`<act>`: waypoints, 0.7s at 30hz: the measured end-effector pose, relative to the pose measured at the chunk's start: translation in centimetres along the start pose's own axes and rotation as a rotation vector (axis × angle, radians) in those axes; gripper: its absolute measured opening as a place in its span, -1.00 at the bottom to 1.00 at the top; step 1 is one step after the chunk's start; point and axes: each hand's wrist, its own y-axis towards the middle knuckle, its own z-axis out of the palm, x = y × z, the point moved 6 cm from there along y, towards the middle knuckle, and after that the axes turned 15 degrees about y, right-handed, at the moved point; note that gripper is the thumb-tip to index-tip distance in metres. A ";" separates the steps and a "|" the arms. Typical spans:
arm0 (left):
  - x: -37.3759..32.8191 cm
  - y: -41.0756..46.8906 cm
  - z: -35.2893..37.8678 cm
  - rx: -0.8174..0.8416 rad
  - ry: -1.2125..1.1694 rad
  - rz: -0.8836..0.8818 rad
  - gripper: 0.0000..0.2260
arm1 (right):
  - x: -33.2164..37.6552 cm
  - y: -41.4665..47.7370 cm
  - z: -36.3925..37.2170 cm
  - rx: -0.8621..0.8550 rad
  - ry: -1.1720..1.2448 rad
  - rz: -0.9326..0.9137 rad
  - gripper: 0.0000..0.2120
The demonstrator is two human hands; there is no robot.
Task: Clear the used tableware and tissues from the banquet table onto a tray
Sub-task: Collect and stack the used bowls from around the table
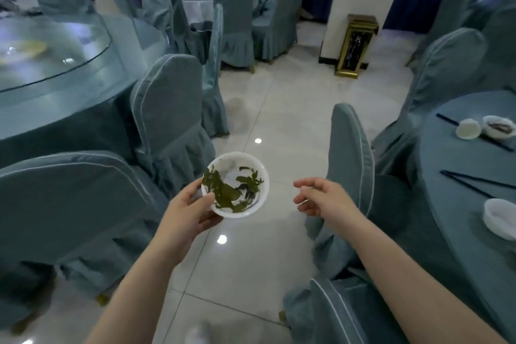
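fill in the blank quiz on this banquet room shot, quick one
The left hand grips a white bowl smeared with scraps coloured ____. The right hand holds ____. Dark chopsticks lie on the table to the person's ____.
Missing words: green; nothing; right.

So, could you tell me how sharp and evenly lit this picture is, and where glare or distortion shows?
Head view: the white bowl in the left hand is fairly sharp; the glass turntable on the left table is blurred and carries pale reflections; two small bright glare spots sit on the floor tiles; the wide-angle lens bends the chairs at the frame's edges.
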 end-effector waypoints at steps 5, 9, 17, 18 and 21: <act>-4.0 10.0 5.0 0.175 0.046 0.050 -0.65 | 0.5 3.4 -4.9 -0.239 0.085 -0.014 -0.86; -8.0 17.3 10.5 0.388 0.042 0.063 -0.68 | 1.7 4.6 -9.1 -0.470 0.203 -0.047 -0.87; -14.5 24.6 23.4 0.796 0.165 0.165 -0.73 | 2.8 3.6 -16.6 -0.917 0.326 -0.131 -0.87; -15.0 24.7 25.1 0.835 0.182 0.169 -0.74 | 2.4 3.0 -17.3 -0.973 0.342 -0.120 -0.87; -16.0 24.9 29.9 0.931 0.205 0.151 -0.76 | 1.1 1.2 -19.5 -1.122 0.401 -0.099 -0.86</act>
